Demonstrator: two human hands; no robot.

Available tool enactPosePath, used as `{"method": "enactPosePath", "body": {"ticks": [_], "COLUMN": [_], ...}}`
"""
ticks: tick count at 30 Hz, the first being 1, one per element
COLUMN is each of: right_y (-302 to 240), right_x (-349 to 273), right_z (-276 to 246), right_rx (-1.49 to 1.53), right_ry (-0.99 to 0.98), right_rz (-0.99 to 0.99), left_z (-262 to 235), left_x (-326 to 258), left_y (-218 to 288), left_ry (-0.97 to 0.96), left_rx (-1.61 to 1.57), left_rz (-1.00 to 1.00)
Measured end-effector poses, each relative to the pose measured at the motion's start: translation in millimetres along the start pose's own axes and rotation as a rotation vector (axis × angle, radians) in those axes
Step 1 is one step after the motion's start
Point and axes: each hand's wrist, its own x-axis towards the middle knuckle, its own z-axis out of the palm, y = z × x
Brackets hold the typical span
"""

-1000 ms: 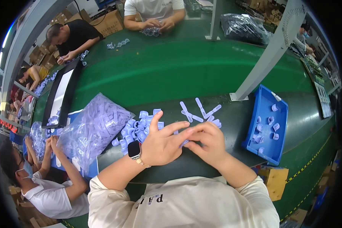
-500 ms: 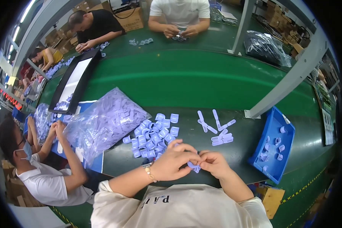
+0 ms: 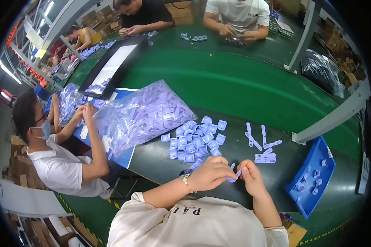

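Observation:
Near the table's front edge, my left hand [image 3: 212, 173] is closed on a lavender curved plastic piece [image 3: 231, 179], partly hidden by the fingers. Right beside it, my right hand [image 3: 252, 178] pinches a small slotted lavender strip [image 3: 239, 172], which reaches toward the piece; whether the two are joined I cannot tell. Beyond my left hand lies a heap of lavender curved pieces [image 3: 190, 147]. Several loose slotted strips [image 3: 265, 159] lie on the dark table past my right hand, some crossing or overlapping.
A clear bag of lavender strips [image 3: 158, 108] lies left of the heap. At right stands a blue tray [image 3: 307, 206] with several curved pieces, near a grey metal post [image 3: 334, 117]. A masked co-worker [image 3: 64, 154] sits at left; others work across the green surface [image 3: 218, 78].
The whole view has swung, so the scene sits farther right. My hands have parted slightly, and the strip now shows between them.

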Motion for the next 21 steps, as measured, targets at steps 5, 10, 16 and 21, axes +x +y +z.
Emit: {"method": "enactPosePath", "body": {"ticks": [5,10,16,21], "right_y": [6.3,-4.6,-26.1,-19.0], "right_x": [-1.6,0.6,13.7,15.3], "right_z": [6.0,18.1,0.7,0.6], "right_rx": [0.591,0.267,-0.784,-0.933], "right_ry": [-0.076,0.234,0.329,0.267], "right_rz": [0.074,-0.026,-0.623,-0.815], "left_z": [1.0,2.0,15.3,39.6], "left_x": [3.0,11.1,-1.2,-1.9], "left_y": [1.4,7.7,6.4,-8.8], "left_ry": [0.032,0.225,0.219,0.276], "left_rx": [0.015,0.22,-0.372,-0.708], "left_rz": [-0.005,0.046,-0.469,-0.742]}}
